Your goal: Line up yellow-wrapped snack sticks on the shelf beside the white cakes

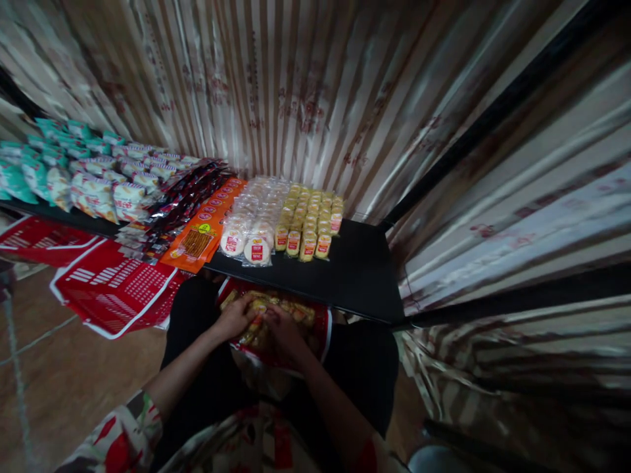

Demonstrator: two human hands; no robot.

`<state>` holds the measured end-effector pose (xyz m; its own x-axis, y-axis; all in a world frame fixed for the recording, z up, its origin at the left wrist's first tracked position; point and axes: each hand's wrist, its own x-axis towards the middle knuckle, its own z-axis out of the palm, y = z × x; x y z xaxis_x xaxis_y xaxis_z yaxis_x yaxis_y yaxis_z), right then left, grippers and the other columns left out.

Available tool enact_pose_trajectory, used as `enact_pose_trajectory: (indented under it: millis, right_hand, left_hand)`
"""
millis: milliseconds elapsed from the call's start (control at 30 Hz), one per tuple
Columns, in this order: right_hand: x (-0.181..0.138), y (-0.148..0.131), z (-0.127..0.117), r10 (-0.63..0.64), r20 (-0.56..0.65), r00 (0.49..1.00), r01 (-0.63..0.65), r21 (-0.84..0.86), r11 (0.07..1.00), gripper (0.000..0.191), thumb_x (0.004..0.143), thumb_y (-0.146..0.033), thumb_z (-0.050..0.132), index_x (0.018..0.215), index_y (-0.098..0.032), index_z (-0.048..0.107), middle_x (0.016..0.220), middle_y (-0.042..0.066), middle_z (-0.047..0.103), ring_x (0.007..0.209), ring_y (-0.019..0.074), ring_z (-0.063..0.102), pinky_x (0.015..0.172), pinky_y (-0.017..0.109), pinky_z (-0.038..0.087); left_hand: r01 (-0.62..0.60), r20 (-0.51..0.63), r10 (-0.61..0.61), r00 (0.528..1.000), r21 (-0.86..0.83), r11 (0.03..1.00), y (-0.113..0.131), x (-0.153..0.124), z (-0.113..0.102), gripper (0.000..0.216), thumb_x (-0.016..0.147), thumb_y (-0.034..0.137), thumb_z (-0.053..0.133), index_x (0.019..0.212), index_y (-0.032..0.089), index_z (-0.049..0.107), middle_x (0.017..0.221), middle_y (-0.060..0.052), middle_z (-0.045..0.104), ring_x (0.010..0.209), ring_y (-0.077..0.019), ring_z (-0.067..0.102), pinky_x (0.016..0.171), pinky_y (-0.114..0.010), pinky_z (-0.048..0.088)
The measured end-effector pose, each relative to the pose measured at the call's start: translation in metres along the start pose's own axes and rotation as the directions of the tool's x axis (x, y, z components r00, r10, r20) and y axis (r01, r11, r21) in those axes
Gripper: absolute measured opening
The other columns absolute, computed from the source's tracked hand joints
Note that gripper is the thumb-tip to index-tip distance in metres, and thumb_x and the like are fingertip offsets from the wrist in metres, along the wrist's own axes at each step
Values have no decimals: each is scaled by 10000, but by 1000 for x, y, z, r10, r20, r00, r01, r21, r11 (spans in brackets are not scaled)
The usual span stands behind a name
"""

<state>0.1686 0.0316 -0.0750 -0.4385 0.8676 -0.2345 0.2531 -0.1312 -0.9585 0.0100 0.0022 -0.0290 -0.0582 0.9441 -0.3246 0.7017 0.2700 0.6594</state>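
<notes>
Between my knees stands a red basket (323, 335) holding small yellow snack packets (300, 312). My left hand (237, 319) and my right hand (282, 326) meet over it, their fingers closed around a yellow snack packet (257, 306). The fingers cover part of that packet. On the black shelf (362, 263) just ahead, rows of similar yellow packets (309, 223) are lined up. Left of those lie rows of round white wrapped crackers (256, 249) with red labels.
An orange snack bag (200, 236), dark packets (190, 190), white bags (131, 200) and teal bags (34, 174) line the shelf leftward. Red baskets (118, 279) stand on the floor at left. A striped curtain (296, 85) hangs behind; a black post (473, 131) slants at right.
</notes>
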Motion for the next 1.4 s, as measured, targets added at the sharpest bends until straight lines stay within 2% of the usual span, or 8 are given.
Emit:
enact_pose_trajectory:
  millis: [300,467,567,667,833,1067,1233,1400]
  right_hand:
    - [-17,-20,-33,-51,-98,994,72,228,971,320,655,-360,655,937,-209,631,884,38,695,798,177,649,750,315,520]
    - [-23,-36,-68,-61,-209,976,122,292,949,337,637,-395,682,918,-215,633,872,45,702,801,191,653,765,336,518]
    - [-24,-42,-93,-56,-296,954,144,287,947,364,621,-404,701,914,-199,634,885,60,705,807,201,656,790,351,512]
    - [-20,-43,-118,-59,-394,917,178,272,946,377,625,-404,696,922,-181,632,888,71,704,795,198,655,791,351,510]
    - [2,-37,-154,-107,-524,845,245,202,948,345,642,-367,676,923,-172,634,885,72,702,804,186,648,783,328,510]
    - [49,-28,-194,-180,-611,771,216,-15,976,302,677,-359,590,922,-186,621,852,53,689,750,171,639,752,316,513]
    - [80,-31,-208,-208,-614,762,191,-93,977,306,683,-339,547,946,-198,618,844,40,686,753,180,633,752,325,507]
    - [103,-38,-217,-260,-583,770,230,-127,965,318,665,-309,518,946,-199,618,884,29,677,803,189,617,792,330,490]
  left_hand:
    - [-128,-100,104,990,-281,951,51,2,4,262,782,304,490,973,155,588,821,-17,650,739,-133,587,677,-228,459]
    - [-176,-142,125,982,-446,877,86,17,20,340,770,309,521,1067,147,536,892,-46,649,763,-138,601,711,-259,487]
    - [-200,-214,116,970,-431,880,112,26,29,306,753,267,536,1033,144,547,921,-61,638,776,-139,607,731,-276,495]
    - [-256,-327,152,933,-303,918,140,34,37,238,753,206,510,972,143,577,932,-67,613,807,-141,598,759,-286,490]
    - [-307,-337,234,912,-184,934,179,49,54,300,790,145,428,1055,150,569,1041,-90,587,901,-154,582,859,-303,463]
    - [-250,-305,163,938,-274,929,214,81,78,410,834,186,375,1222,126,493,1272,-124,511,1173,-188,483,1028,-308,357]
    - [-195,-266,99,959,-365,910,230,104,82,424,858,219,348,1232,100,508,1408,-135,384,1309,-203,344,1108,-337,251]
    - [-203,-302,68,951,-443,873,237,130,87,434,852,227,369,1245,101,504,1417,-122,371,1320,-196,325,1117,-336,236]
